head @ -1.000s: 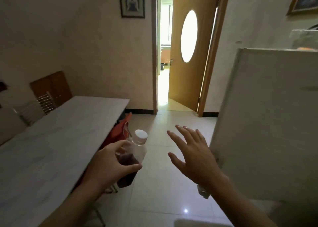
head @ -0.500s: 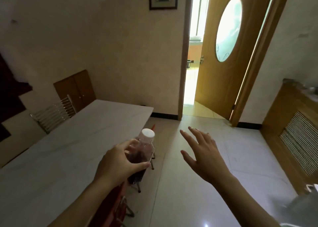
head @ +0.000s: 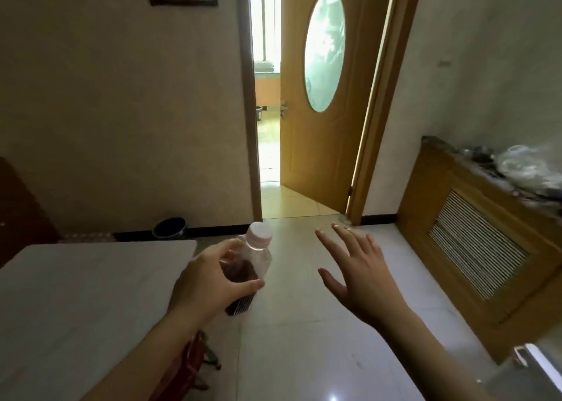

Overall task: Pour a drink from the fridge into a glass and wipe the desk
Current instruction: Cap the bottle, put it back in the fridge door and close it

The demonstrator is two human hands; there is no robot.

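Observation:
My left hand (head: 209,282) is wrapped around a clear plastic bottle (head: 254,254) with a white cap and a dark reddish drink in its lower half. The bottle is held upright in the air, just past the right edge of the white desk (head: 76,303). My right hand (head: 362,276) hovers to the right of the bottle with fingers spread and nothing in it. No glass is in view. Only a pale corner of the fridge (head: 538,367) shows at the lower right edge.
A red chair (head: 188,367) stands under the desk's right edge below my left arm. A wooden cabinet with a slatted panel (head: 474,248) lines the right wall, with clutter on top. An open wooden door (head: 322,96) is ahead, and a dark bin (head: 169,227) sits by the wall.
The view has swung to the left, away from the fridge, so the desk now lies closer below my left hand. The bottle stays in my left hand; my right hand stays spread.

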